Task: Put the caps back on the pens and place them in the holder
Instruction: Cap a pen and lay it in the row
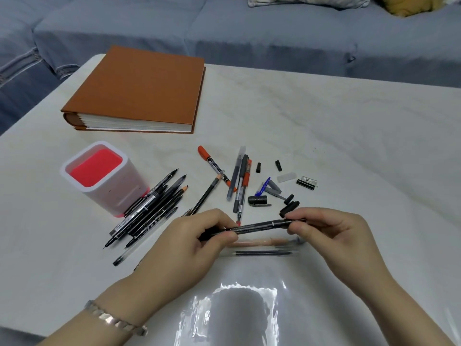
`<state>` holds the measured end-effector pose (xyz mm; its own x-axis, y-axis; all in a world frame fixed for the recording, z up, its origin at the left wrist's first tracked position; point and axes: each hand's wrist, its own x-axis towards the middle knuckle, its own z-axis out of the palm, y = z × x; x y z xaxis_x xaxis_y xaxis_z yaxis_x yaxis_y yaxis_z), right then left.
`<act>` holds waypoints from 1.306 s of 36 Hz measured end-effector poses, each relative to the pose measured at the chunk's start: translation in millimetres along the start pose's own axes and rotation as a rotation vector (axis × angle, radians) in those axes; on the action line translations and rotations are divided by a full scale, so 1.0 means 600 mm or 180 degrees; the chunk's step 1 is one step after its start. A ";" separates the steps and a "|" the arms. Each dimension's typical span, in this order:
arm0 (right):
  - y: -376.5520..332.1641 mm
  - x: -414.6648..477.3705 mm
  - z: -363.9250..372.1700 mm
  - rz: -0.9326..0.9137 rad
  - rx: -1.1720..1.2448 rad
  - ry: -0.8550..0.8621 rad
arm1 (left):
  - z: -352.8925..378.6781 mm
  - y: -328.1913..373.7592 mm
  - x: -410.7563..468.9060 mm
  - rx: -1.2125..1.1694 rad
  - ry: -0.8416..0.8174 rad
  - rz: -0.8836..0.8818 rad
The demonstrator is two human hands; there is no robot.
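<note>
Black pen (259,224) gripped by left hand (189,248) and right hand (331,236), caps (259,200) scattered beyond (holder (117,191) left)

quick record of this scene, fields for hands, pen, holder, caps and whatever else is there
left hand: grips left end of black pen
right hand: pinches its right end
black pen: held level above the table
holder: upright, left, no pens seen inside
loose pens: piled beside the holder
caps: scattered beyond the right hand
album: closed, far left

Pretty sure it's a living room at home. Blue-grey sofa (249,28) with cushions (309,0) right behind the white desk (324,126).
</note>
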<state>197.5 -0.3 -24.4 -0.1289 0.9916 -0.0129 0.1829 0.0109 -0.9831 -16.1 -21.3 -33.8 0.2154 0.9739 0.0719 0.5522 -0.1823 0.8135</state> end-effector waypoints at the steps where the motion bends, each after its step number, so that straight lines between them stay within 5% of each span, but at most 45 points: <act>1: 0.000 0.001 0.000 -0.0022 -0.0019 -0.0026 | 0.001 0.000 0.000 -0.0069 -0.0021 -0.0081; 5: 0.007 -0.001 0.000 -0.0066 -0.0103 -0.0139 | 0.001 -0.001 0.003 -0.0115 -0.0283 -0.0407; 10: 0.026 0.000 0.015 -0.0224 -0.0347 -0.0407 | 0.008 -0.007 0.007 0.0807 -0.0824 -0.0262; 15: 0.044 0.006 -0.017 -0.0450 -0.0394 -0.0343 | -0.013 -0.030 0.010 -0.1209 -0.1034 -0.1506; 17: 0.058 0.013 -0.045 -0.0535 -0.0453 -0.0131 | -0.032 -0.047 0.009 -0.1405 -0.0862 -0.1809; 28: 0.108 0.112 -0.047 0.0127 -0.2291 0.0148 | -0.003 -0.054 0.029 -0.0420 -0.0023 -0.1128; 47: 0.080 0.264 0.081 0.0514 -0.3001 -0.0293 | -0.033 -0.047 0.037 0.0278 0.0218 -0.0889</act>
<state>138.2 151.0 -82.3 -0.1023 0.9766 -0.1890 0.9086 0.0144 -0.4175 -42.7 8.4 -43.7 -0.0076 0.9943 -0.1064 0.6503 0.0858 0.7548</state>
